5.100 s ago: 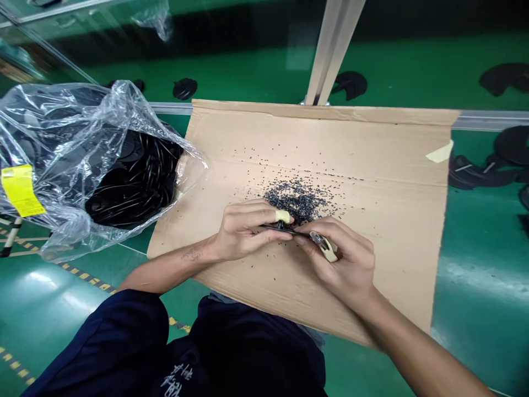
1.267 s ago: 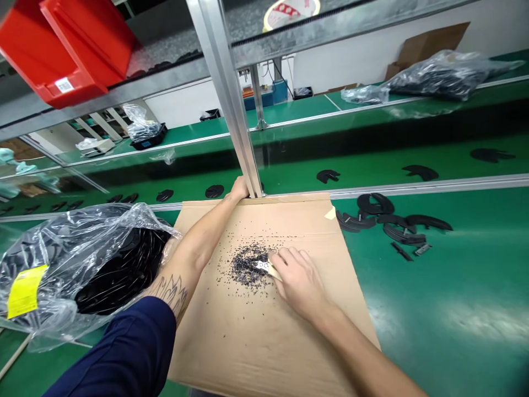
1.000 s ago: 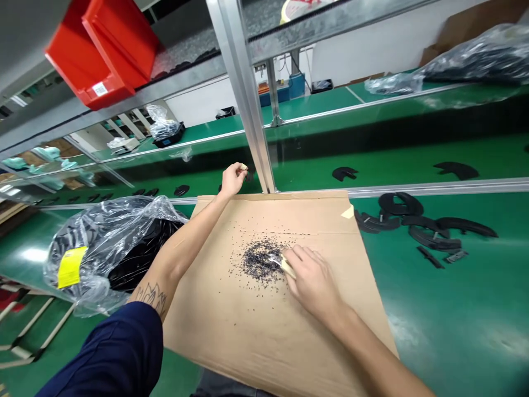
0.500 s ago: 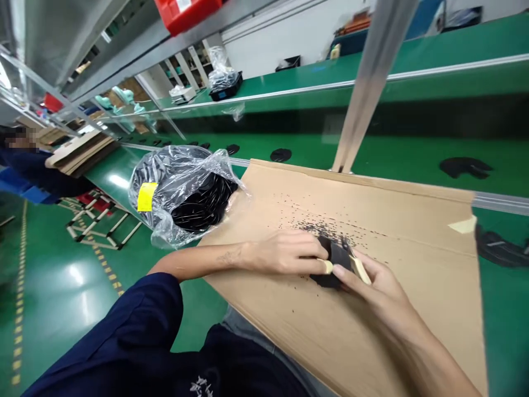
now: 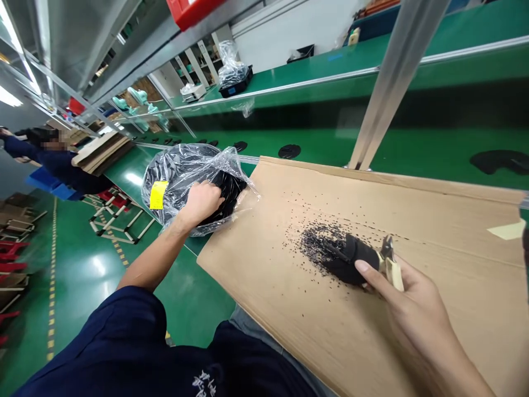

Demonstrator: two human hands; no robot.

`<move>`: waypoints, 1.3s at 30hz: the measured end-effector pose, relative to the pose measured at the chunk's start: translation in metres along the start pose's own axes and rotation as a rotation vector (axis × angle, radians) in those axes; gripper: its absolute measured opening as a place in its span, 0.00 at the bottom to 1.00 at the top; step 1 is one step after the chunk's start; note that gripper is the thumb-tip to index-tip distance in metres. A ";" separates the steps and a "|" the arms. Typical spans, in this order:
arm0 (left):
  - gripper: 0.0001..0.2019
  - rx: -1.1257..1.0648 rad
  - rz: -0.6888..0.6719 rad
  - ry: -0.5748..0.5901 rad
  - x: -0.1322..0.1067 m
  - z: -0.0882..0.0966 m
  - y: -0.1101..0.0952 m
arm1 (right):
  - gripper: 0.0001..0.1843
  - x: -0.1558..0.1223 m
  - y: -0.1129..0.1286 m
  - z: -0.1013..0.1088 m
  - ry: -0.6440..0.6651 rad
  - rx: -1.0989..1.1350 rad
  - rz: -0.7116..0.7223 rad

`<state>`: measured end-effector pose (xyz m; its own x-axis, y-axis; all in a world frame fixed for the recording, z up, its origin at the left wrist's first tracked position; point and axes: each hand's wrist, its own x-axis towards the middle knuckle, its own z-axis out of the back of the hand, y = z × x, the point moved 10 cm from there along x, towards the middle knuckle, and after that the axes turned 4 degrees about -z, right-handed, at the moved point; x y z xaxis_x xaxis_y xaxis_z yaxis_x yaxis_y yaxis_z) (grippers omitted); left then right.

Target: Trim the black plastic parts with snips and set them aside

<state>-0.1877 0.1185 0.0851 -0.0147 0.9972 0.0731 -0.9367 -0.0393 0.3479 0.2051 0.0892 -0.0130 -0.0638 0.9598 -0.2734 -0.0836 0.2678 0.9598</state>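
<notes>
My left hand (image 5: 203,202) reaches into the mouth of a clear plastic bag (image 5: 171,165), its fingers curled among shiny black parts (image 5: 232,190). What the fingertips hold is hidden. Over the cardboard, my right hand (image 5: 413,292) is closed round a curved black plastic part (image 5: 363,255), thumb on top. Wire nippers (image 5: 387,249) with pale yellow handles also sit in this hand, jaws upward. Beneath and beside the part lies a scatter of tiny black bits (image 5: 316,242), densest at its left.
A cardboard sheet (image 5: 256,264) covers the green bench. Black pieces (image 5: 289,151) lie along the bench behind it, below a metal post (image 5: 382,82). Black trays (image 5: 236,82) stand on the upper shelf. A co-worker (image 5: 61,160) is at the far left.
My left hand has left the black part and moved left into the plastic bag. My right hand keeps the part and the nippers. The view has shifted slightly.
</notes>
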 end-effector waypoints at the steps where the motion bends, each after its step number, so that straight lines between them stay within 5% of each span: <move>1: 0.13 -0.004 0.011 0.005 -0.002 -0.002 0.006 | 0.26 0.000 0.000 0.000 0.002 0.002 -0.009; 4: 0.14 -0.039 0.040 -0.056 -0.009 0.008 0.014 | 0.25 -0.001 0.002 -0.001 0.004 0.013 -0.015; 8: 0.14 -0.408 0.003 -0.429 -0.023 0.056 0.006 | 0.23 -0.003 0.004 -0.004 0.019 0.055 -0.008; 11: 0.09 -0.754 -0.151 -0.655 -0.034 0.079 -0.024 | 0.23 -0.006 0.003 -0.010 0.049 0.126 -0.029; 14: 0.08 -1.001 -0.355 -0.680 -0.040 0.082 -0.077 | 0.23 -0.008 -0.002 -0.017 0.091 0.215 -0.078; 20: 0.08 -1.408 -0.543 -0.514 -0.042 0.065 -0.168 | 0.22 -0.009 -0.012 -0.015 0.063 0.309 -0.132; 25: 0.08 -1.640 -0.454 -0.322 -0.039 0.033 -0.197 | 0.18 -0.012 -0.006 -0.016 0.085 0.221 -0.047; 30: 0.17 -1.881 -0.244 -0.095 -0.027 -0.006 -0.197 | 0.05 -0.032 0.036 -0.007 -0.090 -0.281 0.414; 34: 0.22 -2.042 -0.104 0.180 -0.023 -0.022 -0.204 | 0.13 -0.060 0.062 -0.017 -0.219 -0.733 0.809; 39: 0.20 -2.191 0.048 0.425 -0.033 -0.022 -0.215 | 0.08 -0.083 0.074 -0.020 -0.377 -0.799 1.129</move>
<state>0.0064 0.0955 -0.0123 0.1882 0.9610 -0.2024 0.2567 -0.2471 -0.9344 0.1842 0.0282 0.0795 -0.2192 0.6213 0.7522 -0.7017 -0.6361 0.3209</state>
